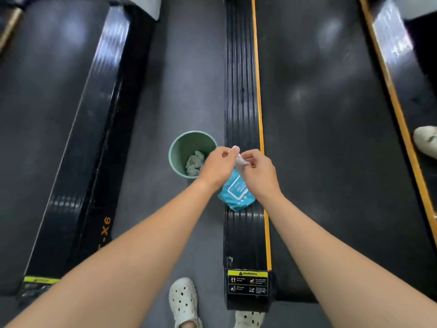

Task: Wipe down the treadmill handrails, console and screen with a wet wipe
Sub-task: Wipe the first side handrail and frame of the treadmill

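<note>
**Fresh wipe coming out of the pack, no wiping yet**

The person stands on the grey floor between two treadmills, looking straight down. A soft teal plastic pack of wipes (236, 194) lies on the black ribbed side rail (241, 91) of the right-hand treadmill. A thin white wet wipe (240, 160) sticks up out of its top.

Both hands are on the wipe. The left hand (218, 166) pinches the upper tip with curled fingers, and the right hand (259, 174) pinches it lower down, just above the pack's opening. On the floor just beside the pack stands a round pale green plastic bin (174, 150) with crumpled used wipes (195, 163) in the bottom.

Handling-wise, the wipe looks feather-light, limp and damp, so it'll probably cling and fold on itself, and could tear if yanked. Best bet is to hold it by a corner and keep the pack pinned down, since the pack looks light enough to lift along with it. The handrails, console and screen are all out of view.
</note>
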